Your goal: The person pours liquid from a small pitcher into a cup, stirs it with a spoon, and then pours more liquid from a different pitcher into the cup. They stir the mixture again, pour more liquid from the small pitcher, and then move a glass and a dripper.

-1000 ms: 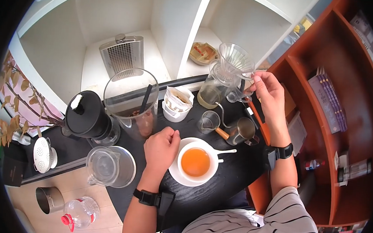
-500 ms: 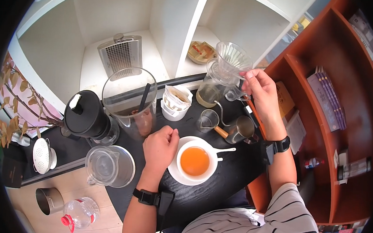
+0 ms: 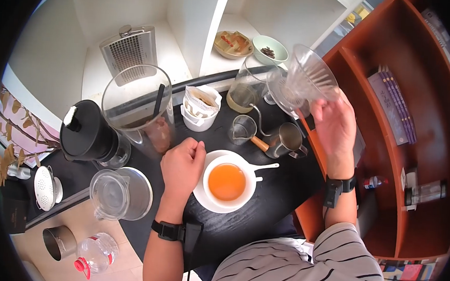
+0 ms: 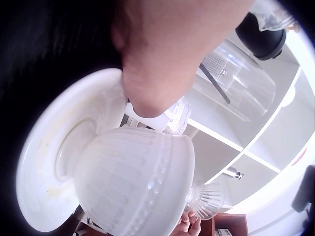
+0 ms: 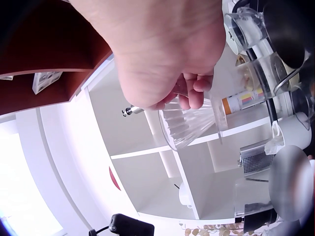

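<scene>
In the head view the right hand [image 3: 335, 125] pinches the clear ribbed glass dripper [image 3: 311, 76], held tilted beside a glass server [image 3: 243, 92]. The right wrist view shows the fingers at the edge of the dripper [image 5: 189, 120]. My left hand [image 3: 182, 166] rests with curled fingers on the black table, touching or close to the saucer [image 3: 201, 196] under a white cup [image 3: 253, 186] of orange liquid; nothing shows in its grip. The left wrist view has that hand [image 4: 157, 59] beside the cup [image 4: 133, 182].
A wooden-handled glass pot [image 3: 243, 130], a metal jug [image 3: 287, 139] and a white cup with a paper drip bag [image 3: 200, 113] stand behind the saucer. At left are a tall glass vessel [image 3: 139, 114], a black-lidded grinder [image 3: 89, 132] and a glass pitcher [image 3: 111, 193].
The right hand has moved the dripper off the server, to the right. A green bowl now shows on the shelf. The head view has shifted slightly; the left hand stays by the saucer.
</scene>
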Demonstrator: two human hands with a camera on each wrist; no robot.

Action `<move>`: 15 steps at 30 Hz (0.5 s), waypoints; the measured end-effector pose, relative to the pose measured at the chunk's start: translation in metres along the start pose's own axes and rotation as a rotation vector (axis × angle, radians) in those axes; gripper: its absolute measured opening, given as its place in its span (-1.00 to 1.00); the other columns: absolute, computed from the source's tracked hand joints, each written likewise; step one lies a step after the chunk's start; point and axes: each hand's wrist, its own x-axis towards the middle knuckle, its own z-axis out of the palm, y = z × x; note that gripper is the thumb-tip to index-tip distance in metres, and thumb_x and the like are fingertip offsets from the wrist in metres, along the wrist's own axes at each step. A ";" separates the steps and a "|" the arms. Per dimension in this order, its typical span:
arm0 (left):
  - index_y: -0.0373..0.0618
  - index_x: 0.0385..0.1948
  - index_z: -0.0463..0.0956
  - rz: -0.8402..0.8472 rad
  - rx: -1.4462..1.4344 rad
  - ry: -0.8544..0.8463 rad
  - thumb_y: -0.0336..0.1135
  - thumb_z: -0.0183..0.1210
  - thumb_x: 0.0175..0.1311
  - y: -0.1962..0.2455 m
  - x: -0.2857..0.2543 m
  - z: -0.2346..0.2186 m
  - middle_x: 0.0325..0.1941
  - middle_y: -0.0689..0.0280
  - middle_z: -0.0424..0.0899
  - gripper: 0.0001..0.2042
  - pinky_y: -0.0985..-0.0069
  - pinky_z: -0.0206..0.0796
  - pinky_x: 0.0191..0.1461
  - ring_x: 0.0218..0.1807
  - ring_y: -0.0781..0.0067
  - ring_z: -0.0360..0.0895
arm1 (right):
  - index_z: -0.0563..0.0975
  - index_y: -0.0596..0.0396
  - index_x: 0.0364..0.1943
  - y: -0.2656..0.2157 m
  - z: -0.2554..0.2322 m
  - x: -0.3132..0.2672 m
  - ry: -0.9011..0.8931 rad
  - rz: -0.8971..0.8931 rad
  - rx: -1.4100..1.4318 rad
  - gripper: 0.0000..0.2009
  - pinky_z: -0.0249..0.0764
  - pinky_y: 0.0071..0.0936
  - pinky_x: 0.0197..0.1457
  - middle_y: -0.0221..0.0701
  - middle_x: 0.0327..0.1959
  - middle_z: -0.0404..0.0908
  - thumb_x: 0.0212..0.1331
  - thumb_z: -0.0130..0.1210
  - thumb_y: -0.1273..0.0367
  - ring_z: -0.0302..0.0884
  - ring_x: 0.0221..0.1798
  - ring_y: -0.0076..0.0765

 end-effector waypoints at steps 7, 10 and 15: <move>-0.13 -0.50 0.57 0.001 0.008 -0.004 -0.22 0.29 0.43 0.000 0.001 0.001 -0.60 0.18 0.63 -0.72 0.16 0.38 -0.41 -0.53 0.01 0.63 | 0.50 0.13 -0.30 -0.028 -0.035 -0.060 -0.051 0.144 -0.172 -0.69 0.39 -0.45 -0.10 -0.29 -0.29 0.58 0.43 0.15 0.16 0.43 -0.32 -0.41; -0.14 -0.51 0.56 -0.004 -0.002 -0.003 -0.21 0.29 0.43 -0.002 0.001 0.002 -0.61 0.18 0.63 -0.71 0.18 0.37 -0.41 -0.53 0.02 0.62 | 0.43 0.09 -0.45 -0.034 -0.053 -0.085 -0.025 0.240 -0.323 -0.66 0.36 -0.47 -0.26 -0.32 -0.42 0.52 0.36 0.17 0.15 0.41 -0.43 -0.43; -0.15 -0.51 0.56 -0.021 0.000 -0.017 -0.21 0.29 0.43 -0.002 0.001 0.002 -0.61 0.19 0.62 -0.70 0.19 0.38 -0.40 -0.54 0.05 0.62 | 0.37 0.12 -0.56 -0.029 -0.059 -0.116 -0.162 0.520 -0.324 -0.70 0.33 -0.45 -0.28 -0.32 -0.49 0.48 0.29 0.12 0.31 0.40 -0.41 -0.41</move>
